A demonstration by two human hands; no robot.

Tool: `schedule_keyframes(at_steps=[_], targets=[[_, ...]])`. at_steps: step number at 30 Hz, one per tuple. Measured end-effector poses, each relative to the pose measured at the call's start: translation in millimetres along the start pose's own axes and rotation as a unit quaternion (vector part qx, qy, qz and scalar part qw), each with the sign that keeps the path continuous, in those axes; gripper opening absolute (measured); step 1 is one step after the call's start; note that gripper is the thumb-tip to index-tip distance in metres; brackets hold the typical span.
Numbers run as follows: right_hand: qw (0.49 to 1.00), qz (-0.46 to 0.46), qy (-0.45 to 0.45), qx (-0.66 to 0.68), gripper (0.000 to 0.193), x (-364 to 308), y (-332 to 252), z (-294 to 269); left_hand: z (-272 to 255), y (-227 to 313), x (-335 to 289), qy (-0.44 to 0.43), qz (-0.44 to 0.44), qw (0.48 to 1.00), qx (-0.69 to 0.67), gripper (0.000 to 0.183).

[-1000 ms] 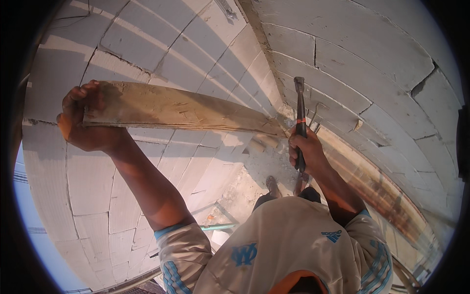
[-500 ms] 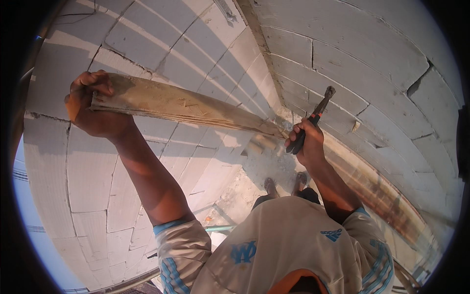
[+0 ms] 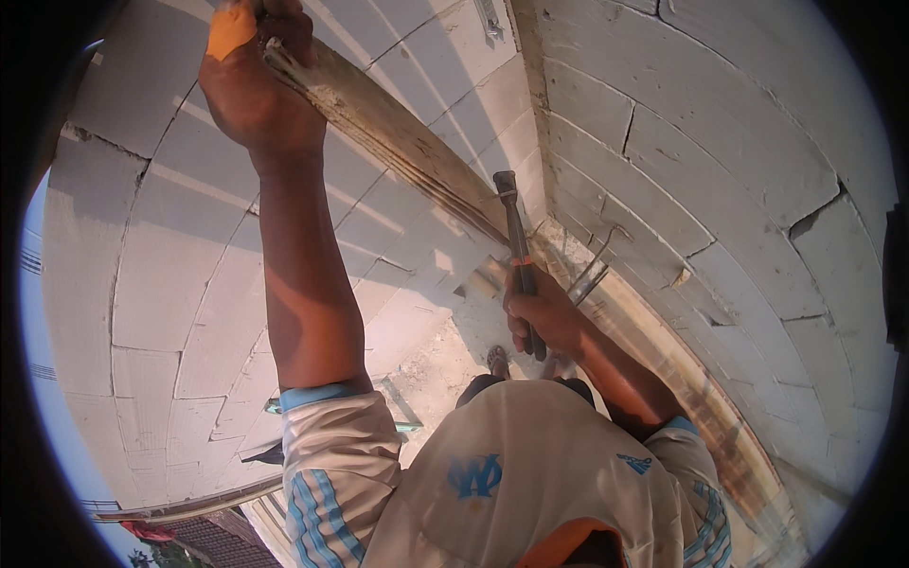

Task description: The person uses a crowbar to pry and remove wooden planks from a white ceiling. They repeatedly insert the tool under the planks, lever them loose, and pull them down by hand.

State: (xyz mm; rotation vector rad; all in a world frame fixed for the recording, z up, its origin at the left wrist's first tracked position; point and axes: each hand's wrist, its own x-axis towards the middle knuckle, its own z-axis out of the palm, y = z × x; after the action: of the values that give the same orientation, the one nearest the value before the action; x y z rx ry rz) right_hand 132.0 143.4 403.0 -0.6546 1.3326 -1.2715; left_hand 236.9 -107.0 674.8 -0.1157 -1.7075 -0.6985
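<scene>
My left hand (image 3: 260,95), raised at the upper left with an orange wrap on it, is closed round the upper end of a long wooden plank (image 3: 402,137). The plank slants down to the right, its layered edge facing me, and its far end passes behind the tool. In front of my body, my right hand (image 3: 544,308) grips pincers (image 3: 514,227) by their dark handles, which have orange bands. Their head points up and away, beside the plank's lower part. Whether the pincers touch the plank I cannot tell.
Pale block walls (image 3: 663,161) rise on both sides and meet in a corner beyond the plank. Thin metal rods (image 3: 595,275) stick up past my right hand. A long brown board (image 3: 701,388) runs along the right wall's foot. My foot (image 3: 498,358) shows below.
My left hand has moved up and rightward, tilting the plank more steeply. My right hand has come left and lower, with the pincers swung more upright and nearer the plank.
</scene>
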Motion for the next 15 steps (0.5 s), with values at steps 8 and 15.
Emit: schedule_keyframes(at_steps=[8,15], targets=[[0.887,-0.121,0.307,0.323,0.024,-22.5,-50.3,-37.9,-10.7,-5.1,9.6,-0.098,0.023,0.99,-0.099,0.053],[0.998,-0.029,0.049,-0.013,0.023,-32.0,-39.9,-31.4,4.8,-1.7,3.6,0.018,0.003,0.996,0.083,0.041]])
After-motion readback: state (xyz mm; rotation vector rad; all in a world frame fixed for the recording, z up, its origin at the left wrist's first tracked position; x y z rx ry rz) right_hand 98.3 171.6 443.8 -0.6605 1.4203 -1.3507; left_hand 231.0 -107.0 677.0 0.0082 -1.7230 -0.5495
